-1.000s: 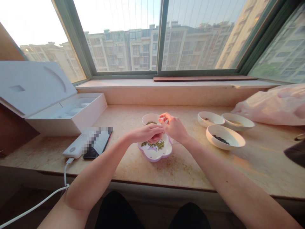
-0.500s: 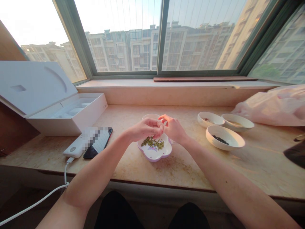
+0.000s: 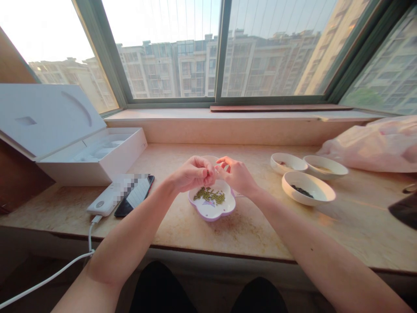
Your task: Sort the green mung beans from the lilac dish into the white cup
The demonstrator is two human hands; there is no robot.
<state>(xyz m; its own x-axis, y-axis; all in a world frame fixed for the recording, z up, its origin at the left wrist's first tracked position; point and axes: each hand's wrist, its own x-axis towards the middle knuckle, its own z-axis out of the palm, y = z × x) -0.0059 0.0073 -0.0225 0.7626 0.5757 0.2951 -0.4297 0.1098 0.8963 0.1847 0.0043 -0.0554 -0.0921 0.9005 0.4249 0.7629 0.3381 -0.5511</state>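
Note:
My left hand (image 3: 197, 174) is closed in a pinch above the back of a flower-shaped dish (image 3: 211, 214). A tiny dark speck shows at its fingertips, too small to name. Close to its right, my right hand (image 3: 237, 176) has its fingers bent and slightly apart, their tips near the left fingertips, with nothing visible in them. The dish is white inside with a lilac rim and holds small green beans (image 3: 211, 196), several of them loose near its front. Behind the hands, a white bowl (image 3: 208, 157) is mostly hidden; only its rim shows.
To the right stand three white bowls: one with dark bits (image 3: 321, 193), one with reddish bits (image 3: 289, 159) and one with pale contents (image 3: 337, 170). A plastic bag (image 3: 381, 145) lies behind them. On the left are an open white box (image 3: 120, 152), a power bank (image 3: 101, 203) and a phone (image 3: 137, 198).
My left hand has shifted slightly left, away from the right hand, and its fingertips now show more. The right hand and the beans look nearly the same.

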